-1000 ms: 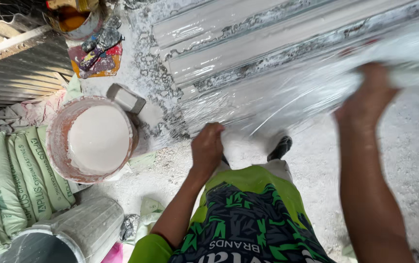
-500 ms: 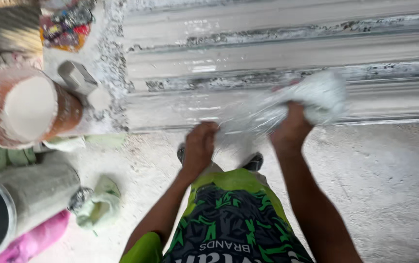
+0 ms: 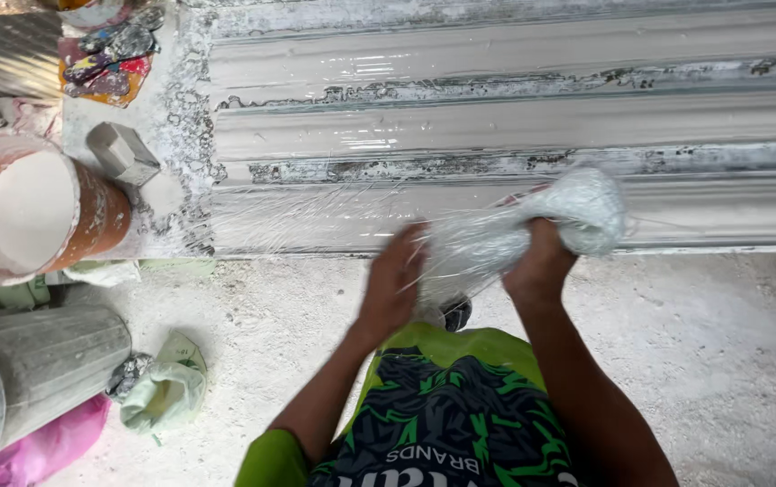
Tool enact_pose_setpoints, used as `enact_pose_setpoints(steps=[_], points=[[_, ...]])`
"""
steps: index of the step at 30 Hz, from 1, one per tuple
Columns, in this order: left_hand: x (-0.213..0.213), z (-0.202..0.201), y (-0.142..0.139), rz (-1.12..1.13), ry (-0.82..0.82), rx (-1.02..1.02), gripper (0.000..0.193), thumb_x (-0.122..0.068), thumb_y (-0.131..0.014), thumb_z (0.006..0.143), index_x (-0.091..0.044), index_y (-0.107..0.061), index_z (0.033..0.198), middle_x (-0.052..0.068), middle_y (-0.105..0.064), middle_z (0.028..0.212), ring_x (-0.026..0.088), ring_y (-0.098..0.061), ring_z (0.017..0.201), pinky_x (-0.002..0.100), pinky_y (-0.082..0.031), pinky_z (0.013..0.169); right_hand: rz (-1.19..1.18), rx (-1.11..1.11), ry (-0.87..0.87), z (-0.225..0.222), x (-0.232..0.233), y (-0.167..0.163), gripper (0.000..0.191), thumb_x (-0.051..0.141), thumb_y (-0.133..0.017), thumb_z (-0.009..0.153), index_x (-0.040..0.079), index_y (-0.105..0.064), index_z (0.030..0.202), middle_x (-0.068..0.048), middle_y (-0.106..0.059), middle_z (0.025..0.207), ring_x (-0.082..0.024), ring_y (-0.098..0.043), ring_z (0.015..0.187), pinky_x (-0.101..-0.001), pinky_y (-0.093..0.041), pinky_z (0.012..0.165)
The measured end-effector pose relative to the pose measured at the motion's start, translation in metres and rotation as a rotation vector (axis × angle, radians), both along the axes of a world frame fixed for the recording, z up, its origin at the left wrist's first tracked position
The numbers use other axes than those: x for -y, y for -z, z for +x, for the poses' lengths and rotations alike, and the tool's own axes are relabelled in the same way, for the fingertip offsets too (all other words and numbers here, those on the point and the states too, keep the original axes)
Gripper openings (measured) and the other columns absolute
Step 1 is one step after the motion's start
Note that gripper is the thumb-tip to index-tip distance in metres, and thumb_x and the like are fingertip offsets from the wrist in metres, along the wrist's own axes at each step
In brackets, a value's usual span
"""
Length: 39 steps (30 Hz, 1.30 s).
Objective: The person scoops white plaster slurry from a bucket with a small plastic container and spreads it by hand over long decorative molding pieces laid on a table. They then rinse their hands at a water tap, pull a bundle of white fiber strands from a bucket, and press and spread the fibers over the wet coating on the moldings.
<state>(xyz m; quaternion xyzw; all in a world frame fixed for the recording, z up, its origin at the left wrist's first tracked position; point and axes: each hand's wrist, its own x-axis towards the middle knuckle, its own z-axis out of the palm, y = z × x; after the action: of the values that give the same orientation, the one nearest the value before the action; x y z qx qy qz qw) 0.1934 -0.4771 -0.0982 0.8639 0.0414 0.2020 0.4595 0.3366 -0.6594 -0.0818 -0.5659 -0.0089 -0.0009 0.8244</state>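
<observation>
My right hand (image 3: 541,261) grips a white bundle of glass-fibre strands (image 3: 577,212) over the near edge of a long grey ribbed mould (image 3: 514,126) coated in wet white plaster. My left hand (image 3: 394,280) pulls thin strands out of the bundle, and they stretch leftward across the lowest channel of the mould (image 3: 316,221). Both arms reach forward over my green and black shirt (image 3: 446,406).
An orange bucket of white plaster (image 3: 32,212) stands at left, with a small grey block (image 3: 122,153) beside it. A grey ribbed bucket (image 3: 36,370), a crumpled green bag (image 3: 167,388) and a pink bag (image 3: 45,446) lie on the dusty floor.
My right hand has drawn the fibre bundle in closer and lower, and my left hand has moved up next to it. The view has shifted right along the mould.
</observation>
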Motion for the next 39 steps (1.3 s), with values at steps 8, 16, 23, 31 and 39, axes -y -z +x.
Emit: enact_pose_setpoints(steps=[8, 16, 23, 31, 39], points=[[-0.087, -0.009, 0.033, 0.358, -0.293, -0.478, 0.016, -0.012, -0.055, 0.104, -0.004, -0.068, 0.109, 0.019, -0.071, 0.105, 0.037, -0.068, 0.099, 0.048, -0.056, 0.080, -0.016, 0.194, 0.275, 0.092, 0.102, -0.035, 0.013, 0.000, -0.053, 0.098, 0.003, -0.060, 0.108, -0.011, -0.062, 0.106, -0.021, -0.062, 0.100, -0.0362, -0.057, 0.092], [-0.036, -0.012, 0.011, -0.024, 0.004, 0.059, 0.036, -0.006, -0.050, 0.107, 0.009, -0.051, 0.140, 0.034, -0.056, 0.141, 0.048, -0.056, 0.129, 0.056, -0.045, 0.109, -0.097, -0.014, 0.095, -0.002, -0.007, 0.002, 0.009, 0.002, -0.053, 0.098, 0.005, -0.059, 0.105, -0.010, -0.060, 0.103, -0.021, -0.062, 0.098, -0.0367, -0.057, 0.091], [-0.054, 0.004, 0.048, 0.188, -0.046, -0.097, 0.023, 0.000, -0.056, 0.091, -0.008, -0.062, 0.112, 0.016, -0.074, 0.108, 0.038, -0.070, 0.093, 0.047, -0.058, 0.078, -0.081, 0.102, 0.364, 0.052, 0.064, -0.005, 0.006, 0.005, -0.052, 0.098, 0.006, -0.057, 0.102, -0.009, -0.059, 0.101, -0.021, -0.061, 0.096, -0.0371, -0.057, 0.090], [-0.049, 0.012, 0.016, 0.362, -0.148, -0.127, 0.043, -0.020, -0.044, 0.108, 0.012, -0.055, 0.134, 0.038, -0.060, 0.134, 0.050, -0.047, 0.133, 0.059, -0.038, 0.110, -0.110, 0.044, 0.342, 0.026, 0.058, -0.013, 0.004, 0.007, -0.052, 0.099, 0.007, -0.055, 0.098, -0.009, -0.058, 0.098, -0.020, -0.060, 0.093, -0.0376, -0.057, 0.088], [0.022, 0.034, 0.040, 0.031, 0.066, -0.218, 0.027, -0.018, -0.049, 0.108, 0.002, -0.067, 0.101, 0.021, -0.073, 0.100, 0.034, -0.071, 0.083, 0.045, -0.058, 0.072, -0.076, 0.028, 0.409, 0.045, 0.103, 0.021, 0.005, 0.010, -0.052, 0.099, 0.009, -0.054, 0.095, -0.008, -0.057, 0.096, -0.020, -0.059, 0.091, -0.0381, -0.057, 0.087]])
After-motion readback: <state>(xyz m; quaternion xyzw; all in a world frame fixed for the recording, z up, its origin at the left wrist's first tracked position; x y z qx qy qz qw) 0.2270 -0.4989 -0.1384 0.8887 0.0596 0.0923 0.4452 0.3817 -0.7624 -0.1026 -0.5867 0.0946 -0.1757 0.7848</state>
